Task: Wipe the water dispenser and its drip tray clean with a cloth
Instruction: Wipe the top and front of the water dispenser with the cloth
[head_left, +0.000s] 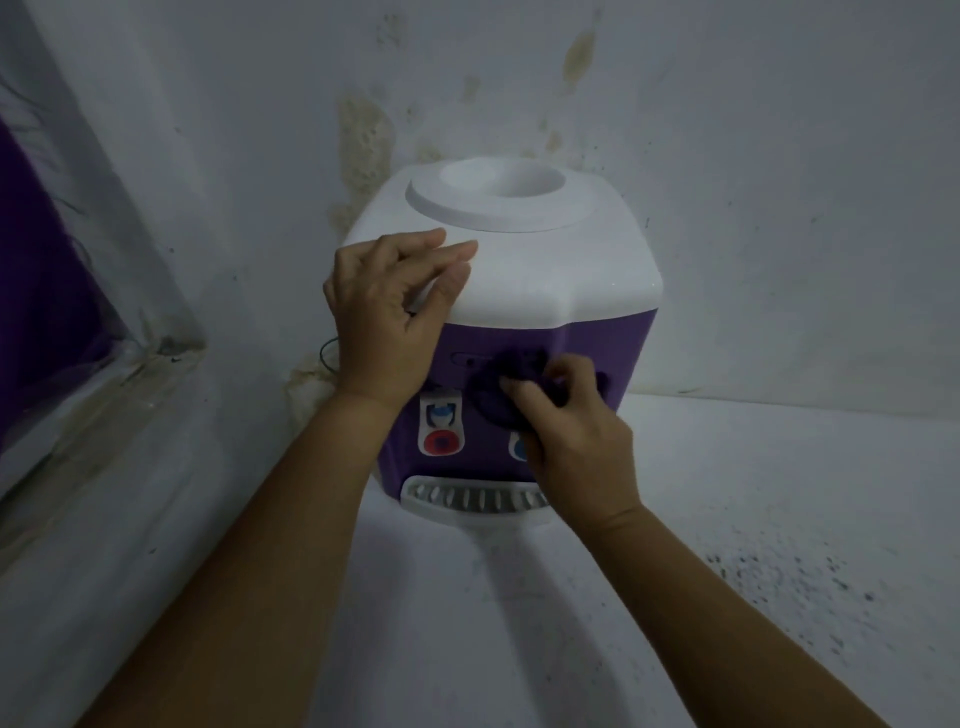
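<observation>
The squat purple-and-white plastic water dispenser (514, 312) stands on the pale surface (727, 519) against the wall, straight ahead of both hands. The left hand (387, 312) rests on the white top's near-left edge, fingers loosely bent and holding nothing. The right hand (566, 431) grips a dark purple bunched cloth (493, 387) against the purple front panel, above the taps. The white slotted drip tray (475, 499) lies directly below that hand, so the right is nearer, and a downward stroke would probably reach it.

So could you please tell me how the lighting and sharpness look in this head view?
Head view: dim and bluish; the dark cloth in the right hand blends into the purple dispenser; edges look soft; the forearms cast faint shadows; wide-angle bending shows at the left.
</observation>
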